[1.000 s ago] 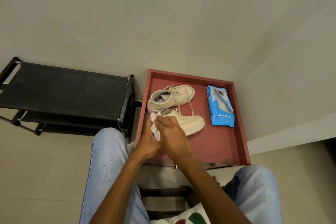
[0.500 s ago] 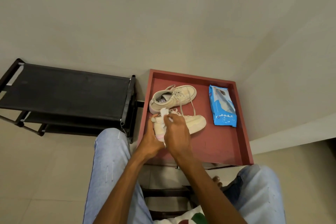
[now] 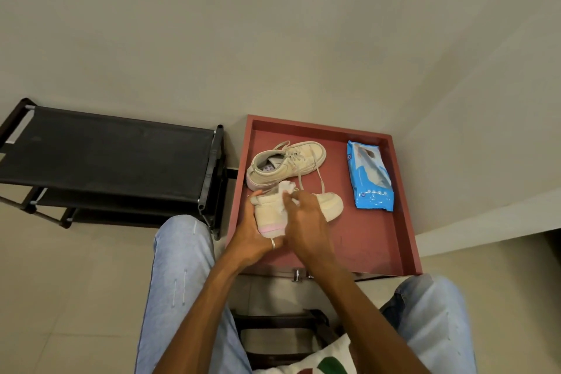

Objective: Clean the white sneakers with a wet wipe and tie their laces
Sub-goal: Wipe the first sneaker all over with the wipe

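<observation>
Head view, listed near to far: two knees in pale jeans (image 3: 179,267) and a corner of patterned fabric (image 3: 321,364) are seen at the bottom edge. Left hand (image 3: 253,240): curled under and round the heel of the near sneaker (image 3: 268,215), which is held with its heel toward the person and its toe toward the tray's middle. Right hand (image 3: 306,222): fingers bent, a crumpled wet wipe (image 3: 287,187) pinched and pressed against the shoe's collar and side. Far sneaker (image 3: 288,162): laid on its sole just beyond, touched by neither hand, its laces (image 3: 318,176) trailed loose across the tray toward the near shoe. Wipe pack (image 3: 368,176): blue, laid flat, well to the right of both shoes. Progress is judged as early to middling. Wiping is under way on one shoe, and whether the far one is already wiped cannot be told. No bow is seen, so tying is taken as left for both. All items are borne by a red tray (image 3: 379,246) with a raised rim, set in a corner. A black shoe rack (image 3: 106,149) is placed just beside it on the left, on pale floor tiles (image 3: 60,282). Plain beige walls (image 3: 273,24) are met behind.
</observation>
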A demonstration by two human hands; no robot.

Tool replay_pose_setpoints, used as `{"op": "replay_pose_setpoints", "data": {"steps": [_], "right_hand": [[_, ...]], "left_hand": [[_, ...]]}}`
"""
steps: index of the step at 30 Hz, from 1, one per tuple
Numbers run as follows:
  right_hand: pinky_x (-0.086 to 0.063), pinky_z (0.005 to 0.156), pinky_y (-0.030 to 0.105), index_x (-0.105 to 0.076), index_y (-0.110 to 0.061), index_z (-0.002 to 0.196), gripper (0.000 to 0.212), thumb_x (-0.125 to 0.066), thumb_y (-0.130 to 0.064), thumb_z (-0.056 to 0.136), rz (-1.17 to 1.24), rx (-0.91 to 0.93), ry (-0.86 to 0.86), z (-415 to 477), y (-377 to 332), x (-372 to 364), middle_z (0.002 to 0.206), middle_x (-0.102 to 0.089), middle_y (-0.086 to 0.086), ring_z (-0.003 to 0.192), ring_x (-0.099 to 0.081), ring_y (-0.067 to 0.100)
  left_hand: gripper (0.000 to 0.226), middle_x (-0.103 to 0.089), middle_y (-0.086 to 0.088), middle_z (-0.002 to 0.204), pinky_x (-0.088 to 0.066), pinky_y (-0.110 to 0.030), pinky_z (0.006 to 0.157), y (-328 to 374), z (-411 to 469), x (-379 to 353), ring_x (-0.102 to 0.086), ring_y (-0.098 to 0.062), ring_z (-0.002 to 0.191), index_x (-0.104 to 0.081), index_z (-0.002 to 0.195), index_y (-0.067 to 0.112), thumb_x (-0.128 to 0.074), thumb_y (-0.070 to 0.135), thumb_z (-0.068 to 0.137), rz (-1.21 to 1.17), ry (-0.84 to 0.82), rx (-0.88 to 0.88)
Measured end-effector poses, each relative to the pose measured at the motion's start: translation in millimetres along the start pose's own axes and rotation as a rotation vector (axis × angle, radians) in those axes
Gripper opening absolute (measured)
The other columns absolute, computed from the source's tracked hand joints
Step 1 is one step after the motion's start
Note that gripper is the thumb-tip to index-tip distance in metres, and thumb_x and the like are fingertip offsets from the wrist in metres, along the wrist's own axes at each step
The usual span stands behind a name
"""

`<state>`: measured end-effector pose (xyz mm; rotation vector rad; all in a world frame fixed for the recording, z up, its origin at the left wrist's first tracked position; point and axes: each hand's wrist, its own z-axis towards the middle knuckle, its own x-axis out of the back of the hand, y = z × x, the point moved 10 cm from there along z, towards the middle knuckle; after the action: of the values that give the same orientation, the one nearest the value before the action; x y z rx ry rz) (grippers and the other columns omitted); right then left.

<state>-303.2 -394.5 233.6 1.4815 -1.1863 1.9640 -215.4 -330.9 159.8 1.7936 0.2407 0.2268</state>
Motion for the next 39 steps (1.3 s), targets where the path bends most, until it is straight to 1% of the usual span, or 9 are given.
{"op": "replay_pose_setpoints", "data": {"steps": [3, 10, 14, 20, 25, 28, 31, 36, 39], "right_hand": [[-0.051, 0.068, 0.037, -0.07, 0.001, 0.106, 0.036, -0.055, 0.012, 0.075, -0.004, -0.301, 0.031, 17.3, 49.6, 2.8, 0.095, -0.066, 0.024, 0.087, -0.062, 0.041], [-0.052, 0.075, 0.037, -0.061, -0.005, 0.124, 0.049, -0.064, 0.006, 0.076, 0.016, 0.027, 0.026, -7.3, -0.4, -5.7, 0.115, -0.059, 0.017, 0.102, -0.055, 0.033], [-0.051, 0.075, 0.037, -0.07, 0.003, 0.109, 0.038, -0.055, 0.014, 0.075, 0.029, -0.338, 0.042, 10.6, 63.3, -2.4, 0.103, -0.065, 0.024, 0.093, -0.061, 0.041], [-0.053, 0.072, 0.036, -0.063, -0.002, 0.12, 0.045, -0.065, 0.008, 0.077, 0.033, 0.031, 0.043, -12.5, -4.7, -4.2, 0.112, -0.061, 0.017, 0.1, -0.056, 0.031], [-0.049, 0.07, 0.035, -0.072, 0.002, 0.095, 0.033, -0.056, 0.015, 0.07, 0.025, -0.314, 0.03, 12.5, 66.6, 0.6, 0.091, -0.067, 0.022, 0.083, -0.063, 0.039], [-0.05, 0.074, 0.034, -0.069, 0.001, 0.107, 0.039, -0.057, 0.013, 0.072, 0.004, -0.177, 0.033, 13.5, 25.3, -0.8, 0.104, -0.065, 0.02, 0.095, -0.06, 0.036], [-0.052, 0.073, 0.033, -0.063, -0.002, 0.121, 0.052, -0.062, 0.014, 0.071, 0.033, 0.082, 0.047, -2.8, -12.2, -0.8, 0.114, -0.061, 0.016, 0.103, -0.056, 0.031], [-0.051, 0.082, 0.038, -0.066, 0.002, 0.117, 0.045, -0.05, 0.014, 0.076, 0.012, -0.313, 0.05, 1.8, 61.3, 1.0, 0.112, -0.063, 0.021, 0.102, -0.058, 0.037], [-0.051, 0.079, 0.034, -0.063, -0.001, 0.122, 0.045, -0.055, 0.011, 0.079, 0.019, -0.087, 0.021, -4.1, 22.0, 0.4, 0.114, -0.062, 0.019, 0.103, -0.058, 0.035]], "left_hand": [[0.103, -0.052, 0.014, 0.133, -0.053, -0.019, 0.087, 3.6, -2.7, -3.3, -0.06, 0.007, 0.113, -0.031, 0.139, 0.031, -0.087, -0.013, 0.065, 0.004, -0.014, -0.028], [0.105, -0.05, 0.011, 0.137, -0.051, -0.012, 0.086, -0.5, 0.8, -0.2, -0.058, 0.012, 0.111, -0.026, 0.146, 0.027, -0.087, -0.008, 0.069, -0.01, 0.008, -0.02], [0.122, -0.049, 0.011, 0.142, -0.054, -0.027, 0.095, -3.0, 0.0, -1.8, -0.056, -0.003, 0.125, -0.018, 0.154, 0.029, -0.09, -0.008, 0.063, 0.022, -0.019, -0.033], [0.108, -0.054, 0.022, 0.134, -0.05, -0.016, 0.091, 0.6, 2.2, -1.1, -0.059, 0.004, 0.12, -0.023, 0.147, 0.033, -0.085, -0.013, 0.07, -0.003, 0.006, -0.036], [0.118, -0.054, 0.021, 0.135, -0.052, -0.02, 0.092, -0.8, 1.0, -4.6, -0.058, 0.001, 0.122, -0.018, 0.151, 0.032, -0.085, -0.015, 0.065, 0.005, -0.026, -0.046], [0.121, -0.057, 0.03, 0.131, -0.053, -0.023, 0.094, -4.7, 2.8, -5.7, -0.059, -0.002, 0.123, -0.012, 0.155, 0.033, -0.085, -0.005, 0.065, 0.022, -0.045, -0.039], [0.127, -0.047, 0.023, 0.146, -0.047, -0.018, 0.102, -1.2, 1.7, -5.9, -0.052, 0.001, 0.131, -0.005, 0.159, 0.028, -0.089, -0.004, 0.069, 0.032, -0.026, -0.048], [0.138, -0.046, 0.021, 0.148, -0.047, -0.029, 0.109, -3.6, -1.4, -8.3, -0.051, -0.003, 0.133, -0.002, 0.16, 0.026, -0.095, 0.0, 0.062, 0.069, -0.037, -0.052], [0.132, -0.048, 0.027, 0.145, -0.044, -0.027, 0.111, -2.4, -0.5, -8.7, -0.05, -0.005, 0.136, -0.005, 0.159, 0.019, -0.093, -0.004, 0.063, 0.102, -0.039, -0.077]]}}
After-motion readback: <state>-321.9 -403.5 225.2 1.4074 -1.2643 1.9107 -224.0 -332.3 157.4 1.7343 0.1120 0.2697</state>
